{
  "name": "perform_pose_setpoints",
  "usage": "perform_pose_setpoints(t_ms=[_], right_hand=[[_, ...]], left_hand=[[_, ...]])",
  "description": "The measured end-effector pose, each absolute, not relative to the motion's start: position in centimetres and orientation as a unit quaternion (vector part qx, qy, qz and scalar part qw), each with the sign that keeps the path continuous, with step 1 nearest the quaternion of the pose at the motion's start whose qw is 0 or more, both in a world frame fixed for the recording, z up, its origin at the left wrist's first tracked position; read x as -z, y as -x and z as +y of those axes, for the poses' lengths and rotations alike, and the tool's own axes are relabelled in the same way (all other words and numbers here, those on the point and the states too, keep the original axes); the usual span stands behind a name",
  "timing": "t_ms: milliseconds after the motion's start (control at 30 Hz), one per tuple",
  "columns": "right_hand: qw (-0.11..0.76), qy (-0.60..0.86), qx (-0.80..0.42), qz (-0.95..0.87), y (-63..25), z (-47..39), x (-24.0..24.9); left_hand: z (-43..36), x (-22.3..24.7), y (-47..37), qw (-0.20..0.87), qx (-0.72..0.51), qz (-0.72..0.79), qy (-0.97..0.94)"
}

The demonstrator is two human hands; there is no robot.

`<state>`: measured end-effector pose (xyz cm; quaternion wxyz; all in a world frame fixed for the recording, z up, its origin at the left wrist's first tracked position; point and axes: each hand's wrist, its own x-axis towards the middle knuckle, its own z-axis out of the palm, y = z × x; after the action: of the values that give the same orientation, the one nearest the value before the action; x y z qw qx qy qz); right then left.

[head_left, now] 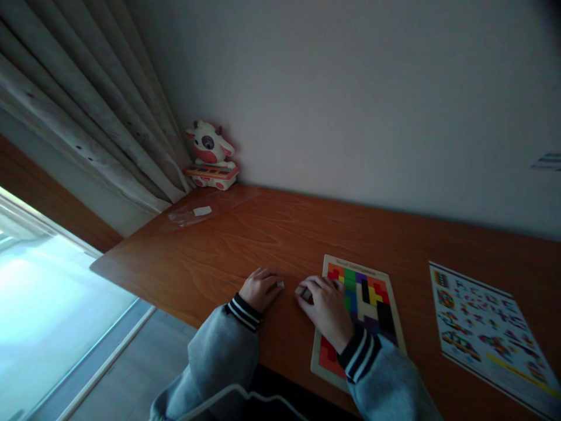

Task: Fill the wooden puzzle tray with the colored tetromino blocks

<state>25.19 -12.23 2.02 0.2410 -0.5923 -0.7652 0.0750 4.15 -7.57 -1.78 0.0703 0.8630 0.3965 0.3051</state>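
Note:
My left hand rests low over the table with its fingers closed on a small pale block at the fingertips. Just to the right, my right hand pinches a small wooden puzzle piece between thumb and fingers; its exact shape is partly covered. Under that hand and forearm lies a wooden puzzle board with a light rim. Red, green, blue, yellow, orange, purple and black pieces fill much of it, and a bare pale patch shows near its middle. My right hand hides its left side.
A printed sheet with small coloured pictures lies right of the board. At the far left corner stands a cow toy with a keyboard, near clear plastic wrap. A curtain hangs on the left. A white cable crosses below.

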Motion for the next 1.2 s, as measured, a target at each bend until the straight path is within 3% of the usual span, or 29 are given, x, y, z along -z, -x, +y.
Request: perform_pose_setpoints(t_ms=[167, 400, 767, 967, 1200], right_hand=[[0.232, 0.601, -0.073, -0.761, -24.9, -12.3, -1.7], [0.285, 0.570, -0.091, -0.765, -26.2, -12.3, -1.6], [0.323, 0.566, -0.043, -0.757, -29.9, -13.5, -2.1], [0.311, 0.569, -0.098, -0.755, -29.5, -13.8, -1.6], [0.299, 0.566, -0.109, -0.760, -28.6, -13.4, -1.4]], left_hand=[[-7.5, 2.0, -4.1, 0.067, -0.291, 0.399, -0.867], [-7.6, 1.9, -4.0, 0.067, -0.291, 0.384, -0.874], [-5.2, -0.3, -8.4, 0.170, -0.254, 0.197, -0.931], [-4.2, 0.5, -8.1, 0.231, -0.246, 0.160, -0.928], [-4.4, 0.3, -8.2, 0.216, -0.260, 0.138, -0.931]])
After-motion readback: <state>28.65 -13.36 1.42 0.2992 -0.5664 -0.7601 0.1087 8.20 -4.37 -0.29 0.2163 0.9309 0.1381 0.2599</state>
